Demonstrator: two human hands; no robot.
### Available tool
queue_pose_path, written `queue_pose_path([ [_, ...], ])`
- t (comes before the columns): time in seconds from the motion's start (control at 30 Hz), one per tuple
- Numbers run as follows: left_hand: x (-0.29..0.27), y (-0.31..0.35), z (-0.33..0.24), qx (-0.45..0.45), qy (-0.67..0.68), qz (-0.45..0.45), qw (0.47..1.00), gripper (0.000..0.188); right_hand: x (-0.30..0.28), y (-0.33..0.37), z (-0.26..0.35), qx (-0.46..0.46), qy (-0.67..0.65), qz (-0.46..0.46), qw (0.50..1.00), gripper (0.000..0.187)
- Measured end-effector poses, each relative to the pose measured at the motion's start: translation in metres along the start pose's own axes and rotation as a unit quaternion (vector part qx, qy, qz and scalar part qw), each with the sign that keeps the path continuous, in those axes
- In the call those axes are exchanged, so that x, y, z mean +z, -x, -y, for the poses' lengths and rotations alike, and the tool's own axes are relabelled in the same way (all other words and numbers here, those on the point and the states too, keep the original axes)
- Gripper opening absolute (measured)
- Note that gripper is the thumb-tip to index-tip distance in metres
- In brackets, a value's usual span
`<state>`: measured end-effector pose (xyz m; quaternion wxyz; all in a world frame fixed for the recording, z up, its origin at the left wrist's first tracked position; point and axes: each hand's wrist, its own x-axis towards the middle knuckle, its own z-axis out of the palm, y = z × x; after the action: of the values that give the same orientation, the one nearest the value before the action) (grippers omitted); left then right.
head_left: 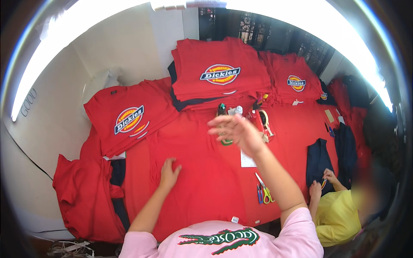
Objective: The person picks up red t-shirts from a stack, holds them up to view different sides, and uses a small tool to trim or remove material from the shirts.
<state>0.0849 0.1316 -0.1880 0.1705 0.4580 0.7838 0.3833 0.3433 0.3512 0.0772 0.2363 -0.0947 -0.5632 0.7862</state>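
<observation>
A red-covered tabletop (pixel 286 142) carries a thick stack of red fabric garments with printed badges (pixel 221 71) along its far edge. A smooth red fabric garment (pixel 198 180) lies spread flat, reaching the near edge. A dark navy garment (pixel 316 161) lies near the right edge, under a co-worker's hands. The bare right hand (pixel 241 134), blurred, is raised with fingers spread; the left hand (pixel 170 173), loosely open, is at the flat garment's left side. Yellow-handled metal scissors (pixel 266 192) lie toward the near edge.
</observation>
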Motion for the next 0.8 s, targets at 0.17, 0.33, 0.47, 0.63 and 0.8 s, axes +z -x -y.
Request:
queue_pose_path([
  [0.17,-0.014,0.179,-0.011,0.022,-0.264,0.104,0.959,0.072,0.164,0.06,0.03,-0.164,-0.169,0.418,0.877,0.076],
  [0.33,-0.037,0.245,-0.015,-0.002,-0.24,0.074,0.968,0.068,0.287,0.124,0.032,-0.278,-0.454,0.424,0.733,0.087],
  [0.47,-0.046,0.278,0.009,-0.019,-0.277,0.021,0.96,0.067,0.328,0.17,0.038,-0.316,-0.556,0.358,0.681,0.085],
  [0.63,-0.05,0.31,0.023,-0.068,-0.254,-0.073,0.962,0.072,0.306,0.193,0.048,-0.273,-0.503,0.424,0.702,0.084],
  [0.8,-0.06,0.337,0.032,-0.146,-0.185,-0.177,0.956,0.077,0.164,0.196,0.024,-0.225,-0.137,0.092,0.96,0.073],
])
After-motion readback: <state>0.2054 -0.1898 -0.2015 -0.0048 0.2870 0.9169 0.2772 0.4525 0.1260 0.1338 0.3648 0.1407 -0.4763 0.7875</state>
